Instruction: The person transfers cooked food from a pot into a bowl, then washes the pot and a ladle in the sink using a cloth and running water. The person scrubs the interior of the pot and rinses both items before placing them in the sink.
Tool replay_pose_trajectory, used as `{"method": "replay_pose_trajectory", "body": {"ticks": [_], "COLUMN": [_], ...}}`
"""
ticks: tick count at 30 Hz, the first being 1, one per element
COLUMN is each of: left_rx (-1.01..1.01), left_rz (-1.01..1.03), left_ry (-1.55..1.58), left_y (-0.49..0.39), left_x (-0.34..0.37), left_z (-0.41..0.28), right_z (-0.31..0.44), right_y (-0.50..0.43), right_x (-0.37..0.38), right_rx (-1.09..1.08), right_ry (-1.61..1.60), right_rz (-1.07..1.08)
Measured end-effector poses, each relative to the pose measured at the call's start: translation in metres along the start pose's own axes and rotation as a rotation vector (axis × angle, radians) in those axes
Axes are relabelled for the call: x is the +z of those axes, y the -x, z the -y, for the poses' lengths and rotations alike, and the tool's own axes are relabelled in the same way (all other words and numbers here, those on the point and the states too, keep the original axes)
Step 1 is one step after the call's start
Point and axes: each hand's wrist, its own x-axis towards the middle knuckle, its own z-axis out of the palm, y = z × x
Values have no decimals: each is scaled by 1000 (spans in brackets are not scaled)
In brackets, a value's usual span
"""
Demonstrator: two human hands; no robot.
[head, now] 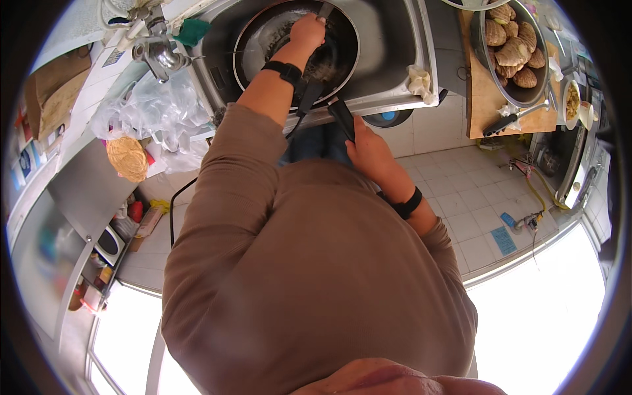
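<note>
A dark, wet frying pan (345, 54) with a pale rim sits in the stainless steel sink (397, 44). Inside it, my left hand (308, 32) is closed around a flat grey thing (326, 10), perhaps a scraper; its full shape is hidden. My right hand (368, 145) grips the pan's black handle (342, 118) at the sink's front edge. A second black handle-like part (310, 96) lies over the near rim, below my left wrist; what it belongs to is unclear.
A chrome faucet (165, 54) and a green cloth (191, 32) are at the sink's left, above plastic bags (158, 108). A crumpled pale cloth (419, 84) lies on the right rim. Further right, a metal pot (531, 94) of taro-like roots and a black-handled tool (501, 125) rest on a wooden board (479, 118).
</note>
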Motion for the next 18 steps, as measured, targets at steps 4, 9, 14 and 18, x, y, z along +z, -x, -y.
{"method": "replay_pose_trajectory", "body": {"ticks": [4, 9, 14, 18], "left_rx": [56, 232, 296, 344], "left_rz": [-92, -41, -127, -71], "left_ry": [-123, -215, -376, -310], "left_y": [-31, -29, -33, -35], "left_x": [9, 19, 13, 13], "left_z": [14, 24, 29, 39], "right_z": [2, 6, 11, 12], "right_y": [2, 2, 2, 2], "right_x": [-1, -1, -5, -7], "right_rx": [49, 55, 78, 84], "right_ry": [64, 108, 167, 191], "right_rz": [24, 24, 32, 35]}}
